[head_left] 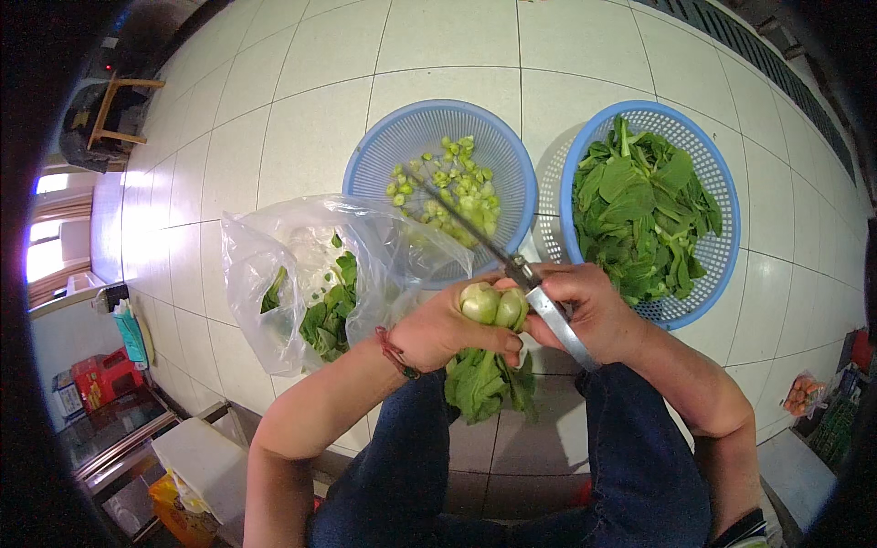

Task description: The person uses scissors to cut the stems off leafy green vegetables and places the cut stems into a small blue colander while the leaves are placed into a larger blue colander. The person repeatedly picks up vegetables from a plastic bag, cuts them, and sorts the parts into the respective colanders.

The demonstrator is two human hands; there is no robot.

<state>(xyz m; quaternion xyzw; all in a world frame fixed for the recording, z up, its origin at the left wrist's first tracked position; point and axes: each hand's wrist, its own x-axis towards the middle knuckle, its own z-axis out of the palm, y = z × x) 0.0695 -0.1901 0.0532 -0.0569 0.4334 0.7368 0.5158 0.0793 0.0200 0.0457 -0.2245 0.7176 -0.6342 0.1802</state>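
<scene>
Two pale green bok choy bases [490,306] face up in my left hand [442,322], with their leaves [483,387] hanging below between my knees. My right hand [589,308] grips a knife [473,229] by its silver handle; the long dark blade points up and left over a blue basket. The handle end nearest the blade lies close beside the bok choy. Cut root ends and stem pieces [452,178] lie in that blue basket [356,161]. A clear plastic bag [246,240], open and holding bok choy leaves [332,312], is left of my left hand.
A second blue basket [730,205], heaped with loose bok choy leaves [647,198], stands right on the tiled floor [452,34]. A wooden-framed chair or stool [103,113] is far left. A white box [199,445] is lower left; a bag of orange produce [803,395] lies far right.
</scene>
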